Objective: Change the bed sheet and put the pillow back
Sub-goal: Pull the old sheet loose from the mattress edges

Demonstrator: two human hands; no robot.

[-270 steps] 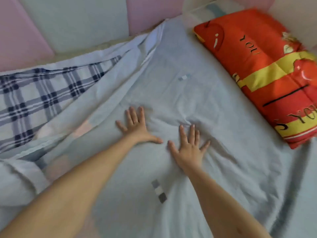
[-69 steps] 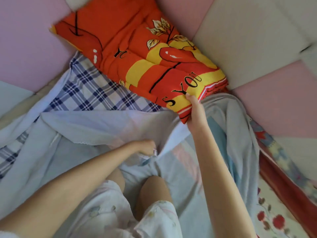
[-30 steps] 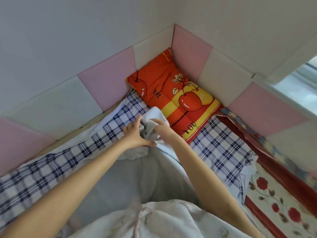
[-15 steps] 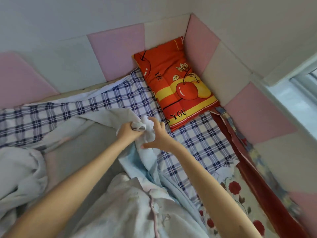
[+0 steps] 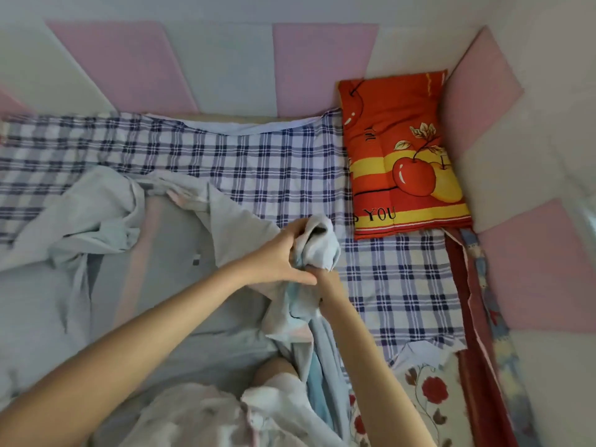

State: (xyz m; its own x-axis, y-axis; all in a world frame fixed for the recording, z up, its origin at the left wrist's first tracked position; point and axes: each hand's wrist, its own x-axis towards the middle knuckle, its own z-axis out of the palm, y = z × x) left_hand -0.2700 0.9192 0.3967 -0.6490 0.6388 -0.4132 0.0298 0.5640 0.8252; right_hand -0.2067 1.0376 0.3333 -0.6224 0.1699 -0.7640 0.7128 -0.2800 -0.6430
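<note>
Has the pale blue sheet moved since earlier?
Yes. The pale blue sheet is pulled back, away from the corner wall pads, its end bunched in the left hand and right hand, baring the plaid sheet.

One pillow (image 5: 406, 156); two sheets: plaid sheet (image 5: 258, 162), pale blue sheet (image 5: 167, 253); my two hands: left hand (image 5: 277, 262), right hand (image 5: 326, 280).

Only readable txt: "YOU" in dark letters on yellow stripe of the red apple-print pillow (image 5: 406, 156); smaller word above it too blurry
</note>
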